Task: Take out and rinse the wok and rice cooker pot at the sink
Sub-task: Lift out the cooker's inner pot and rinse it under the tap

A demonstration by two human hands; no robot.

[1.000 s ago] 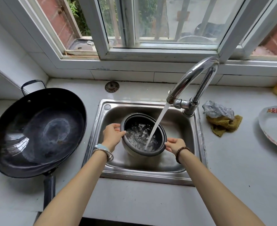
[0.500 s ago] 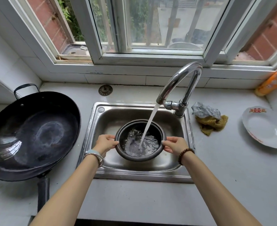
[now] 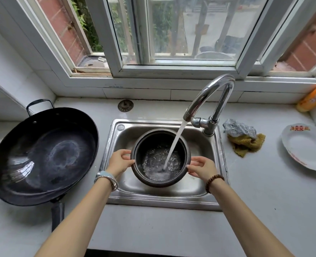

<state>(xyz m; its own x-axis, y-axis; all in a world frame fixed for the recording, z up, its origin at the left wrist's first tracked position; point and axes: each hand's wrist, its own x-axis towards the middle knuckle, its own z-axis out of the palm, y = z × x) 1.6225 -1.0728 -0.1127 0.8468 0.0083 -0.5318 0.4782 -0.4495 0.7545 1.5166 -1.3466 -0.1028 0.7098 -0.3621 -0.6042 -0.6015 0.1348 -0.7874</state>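
— White counter (image 3: 153, 229) under the window, steel sink (image 3: 200, 190) set into it. Where's the rice cooker pot (image 3: 146, 143)?

— Inside the sink basin, mouth up, right under the faucet (image 3: 209, 95). The water stream (image 3: 174, 145) lands in it, near the right of its floor.

— Anything different from a second ago?

— Yes. Then it was tipped, with the opening leaning towards the person. Now it's close to level, and the water is pooling across the bottom, churned and shallow.

— And the hands?

— The same hold throughout. The left hand (image 3: 119, 162) has its fingers curled onto the left rim, and the right hand (image 3: 202, 168) pinches the right rim, thumb and fingers closed on the edge.

— So what does that tell us?

— I'd judge the pot's rinse is mid-way: it is filling, with a swirl and a pour-out probably yet to come. Held only by the rim, a filling pot gets heavier and could slip.

— The wok (image 3: 44, 156)?

— Already out, on the counter left of the sink, its edge just beside the sink rim. The inside looks glossy, with a pale ring. I can't tell whether it's been rinsed.
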